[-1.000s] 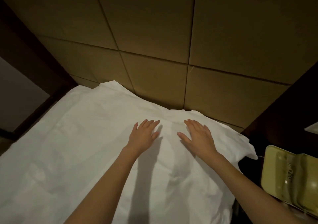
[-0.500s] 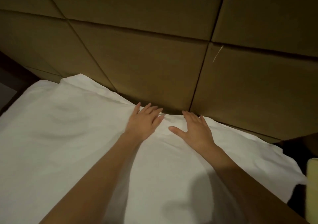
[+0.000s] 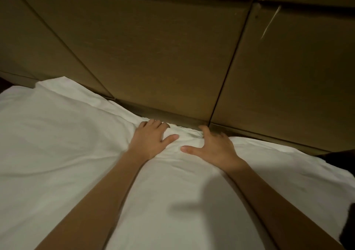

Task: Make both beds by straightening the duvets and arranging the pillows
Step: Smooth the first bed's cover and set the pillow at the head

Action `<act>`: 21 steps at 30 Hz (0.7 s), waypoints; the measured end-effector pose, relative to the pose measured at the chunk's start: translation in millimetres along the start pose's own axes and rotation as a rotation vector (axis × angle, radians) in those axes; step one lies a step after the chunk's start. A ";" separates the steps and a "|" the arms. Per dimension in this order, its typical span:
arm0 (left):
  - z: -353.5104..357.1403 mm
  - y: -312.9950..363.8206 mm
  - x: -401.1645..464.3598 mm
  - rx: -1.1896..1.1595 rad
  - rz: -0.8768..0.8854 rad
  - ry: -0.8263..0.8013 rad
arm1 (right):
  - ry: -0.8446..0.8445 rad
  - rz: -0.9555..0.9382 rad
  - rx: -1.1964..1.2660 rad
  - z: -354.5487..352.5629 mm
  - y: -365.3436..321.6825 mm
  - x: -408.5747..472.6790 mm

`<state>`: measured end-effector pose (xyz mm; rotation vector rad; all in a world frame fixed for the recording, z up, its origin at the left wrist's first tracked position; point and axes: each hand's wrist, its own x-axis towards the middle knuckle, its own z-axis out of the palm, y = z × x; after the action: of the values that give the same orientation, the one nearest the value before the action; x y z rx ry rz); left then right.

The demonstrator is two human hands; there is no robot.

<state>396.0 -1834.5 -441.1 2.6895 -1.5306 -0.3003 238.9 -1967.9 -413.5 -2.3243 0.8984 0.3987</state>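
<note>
Head view, dim room. White duvet [image 3: 76,153] covers the bed and fills the lower frame, its top edge running along the base of the padded headboard [image 3: 153,57], which is made of large tan panels with dark seams. Left hand [image 3: 149,140] lies palm down at the duvet's top edge, fingers bent over the edge beside the headboard, thumb out to the right; fabric bunches under it. Right hand [image 3: 215,147] lies just beside it, palm down, fingers spread and reaching the same edge, thumb pointing left. Fingertips of both are partly hidden at the edge, so can't tell if they pinch the cloth or only press it. Wrinkles sit between the two hands. Both forearms stretch up from the bottom of the frame. Dark gap [image 3: 342,157] at right past the duvet's corner. No pillow in view.
</note>
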 end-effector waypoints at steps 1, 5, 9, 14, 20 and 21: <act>3.5 -0.7 -4.4 -0.015 0.029 0.128 | 0.008 -0.005 0.011 1.8 -1.1 0.5; 11.5 1.8 -17.2 -0.030 0.048 0.421 | 0.178 -0.052 -0.041 17.0 -1.8 -8.4; 11.3 7.0 -20.3 -0.193 0.033 0.472 | 0.361 -0.125 -0.056 34.5 2.9 -12.4; 10.8 16.3 -29.2 -0.297 0.097 0.614 | 0.874 -0.428 0.000 70.9 15.5 -17.5; 20.0 18.8 -34.5 -0.177 0.144 0.722 | 0.936 -0.470 0.031 78.4 17.9 -18.7; 22.6 17.8 -33.8 -0.171 0.150 0.716 | 0.924 -0.455 0.058 79.8 19.0 -17.4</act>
<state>360.0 -1813.2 -456.0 2.1625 -1.3700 0.4664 208.7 -1919.6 -474.9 -2.5404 0.6882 -0.9431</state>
